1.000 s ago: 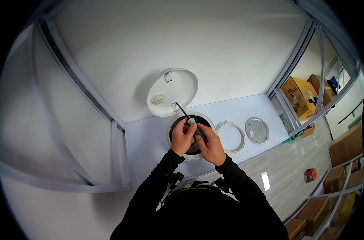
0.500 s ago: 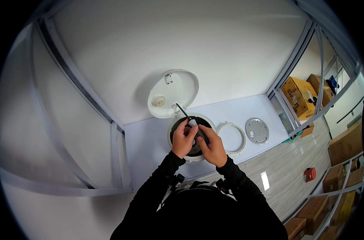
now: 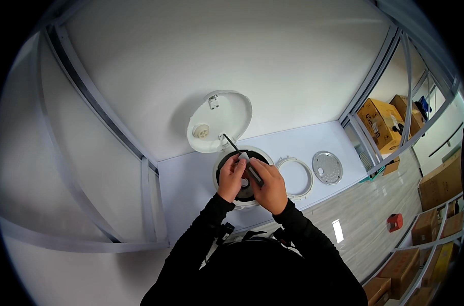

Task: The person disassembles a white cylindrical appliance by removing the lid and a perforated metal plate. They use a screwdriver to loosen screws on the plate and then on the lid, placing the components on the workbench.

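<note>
A rice cooker (image 3: 216,178) stands on the white table with its white lid (image 3: 227,109) raised. Both my hands are on a screwdriver (image 3: 255,174) with a dark grip and a thin dark shaft. Its tip meets the lid's lower inner edge, near the hinge; any screw there is too small to make out. The fingers of my left hand (image 3: 231,182) are closed at the front of the handle, by its light collar. Wrapped round the grip from the other side is my right hand (image 3: 271,188). My hands hide part of the cooker's dark opening.
A white plastic ring (image 3: 310,179) lies right of the cooker, and beyond it a round, perforated metal plate (image 3: 328,167). The table (image 3: 186,186) backs onto a pale wall. Metal posts frame both sides. Cartons (image 3: 380,125) and a red object (image 3: 394,222) are off to the right.
The screwdriver's handle has turned slightly in my fingers, and my right hand has shifted a little. The shaft's tip stays at the same spot on the lid.
</note>
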Demonstrator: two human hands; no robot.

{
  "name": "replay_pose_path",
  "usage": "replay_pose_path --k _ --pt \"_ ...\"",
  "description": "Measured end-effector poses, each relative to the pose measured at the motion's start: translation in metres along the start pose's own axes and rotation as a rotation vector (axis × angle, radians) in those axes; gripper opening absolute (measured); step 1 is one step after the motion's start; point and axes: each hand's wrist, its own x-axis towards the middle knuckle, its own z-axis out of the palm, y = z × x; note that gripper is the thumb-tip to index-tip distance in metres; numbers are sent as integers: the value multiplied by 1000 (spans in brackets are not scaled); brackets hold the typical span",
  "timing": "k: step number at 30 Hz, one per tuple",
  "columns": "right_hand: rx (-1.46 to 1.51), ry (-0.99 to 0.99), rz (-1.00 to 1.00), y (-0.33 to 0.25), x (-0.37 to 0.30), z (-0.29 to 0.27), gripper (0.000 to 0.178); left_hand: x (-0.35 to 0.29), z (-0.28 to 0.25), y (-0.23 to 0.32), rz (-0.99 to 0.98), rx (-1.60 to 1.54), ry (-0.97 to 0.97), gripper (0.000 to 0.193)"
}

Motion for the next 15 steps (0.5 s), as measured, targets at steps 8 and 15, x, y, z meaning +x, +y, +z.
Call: replay_pose_path --k 8,15 --pt "400 -22 239 11 -5 7 48 4 -4 -1 -3 68 10 46" --pt "773 -259 809 21 -1 -3 52 2 -3 0 -13 36 7 42"
